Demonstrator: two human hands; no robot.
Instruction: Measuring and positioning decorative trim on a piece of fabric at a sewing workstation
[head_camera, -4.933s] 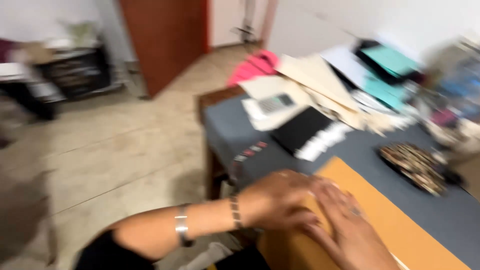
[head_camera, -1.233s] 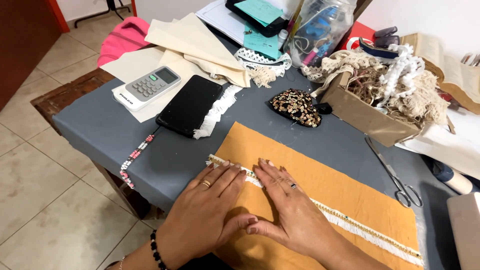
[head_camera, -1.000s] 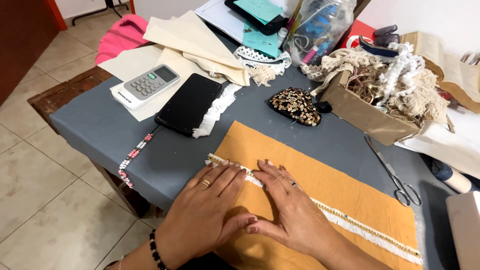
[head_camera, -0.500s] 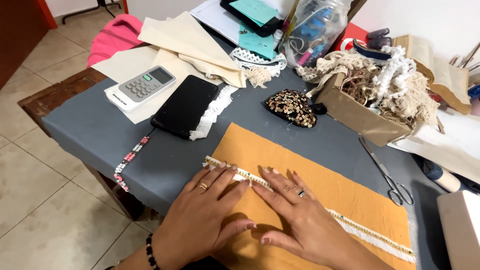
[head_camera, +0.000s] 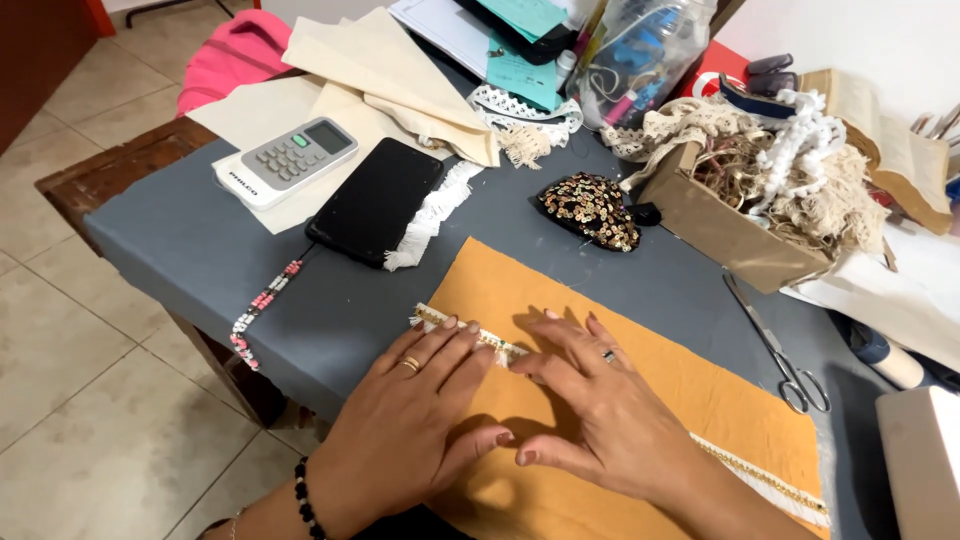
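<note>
**Both hands flat on the trim**

The mustard fabric (head_camera: 640, 370) lies on the grey table (head_camera: 180, 250), below the black phone (head_camera: 375, 200). Left hand (head_camera: 410, 420) and right hand (head_camera: 600, 410) — fingers spread, gripping nothing — press the fringed trim (head_camera: 470, 332) onto the fabric; scissors (head_camera: 780, 345) lie to its right.

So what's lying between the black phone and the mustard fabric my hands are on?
In the head view, a strip of white fringed trim lies along the black phone. Beyond it is bare grey table cover up to the mustard fabric.
</note>
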